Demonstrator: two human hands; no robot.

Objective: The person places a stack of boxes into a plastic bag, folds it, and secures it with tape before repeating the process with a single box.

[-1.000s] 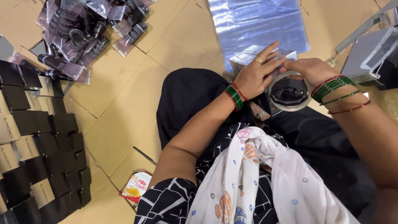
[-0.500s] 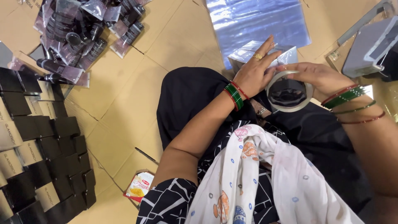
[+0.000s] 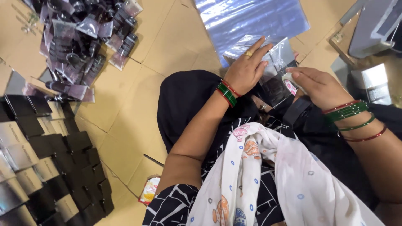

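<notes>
The tape roll (image 3: 295, 111) had dropped from upright in the right hand (image 3: 316, 86) to edge-on beneath the wrist, largely hidden. The left hand (image 3: 247, 71) lay flat, fingers spread, pressing a clear pouch (image 3: 278, 56) onto the lap beside the plastic sheet stack (image 3: 251, 19). The right hand's fingertips pinched a small pale piece at the pouch edge, suggesting taping was under way. Pouch contents could not be identified. Black boxes (image 3: 50, 167) were cut off at left.

Matt brown corrugated cardboard floor sheets (image 3: 167, 46) carry a glossy stack of clear plastic sleeves (image 3: 251, 19). On the cardboard's left edge lie shiny black card boxes (image 3: 54, 167); above them, crinkly glossy clear plastic packets (image 3: 79, 42). Soft white printed cloth scarf (image 3: 268, 180) looks matt.
</notes>
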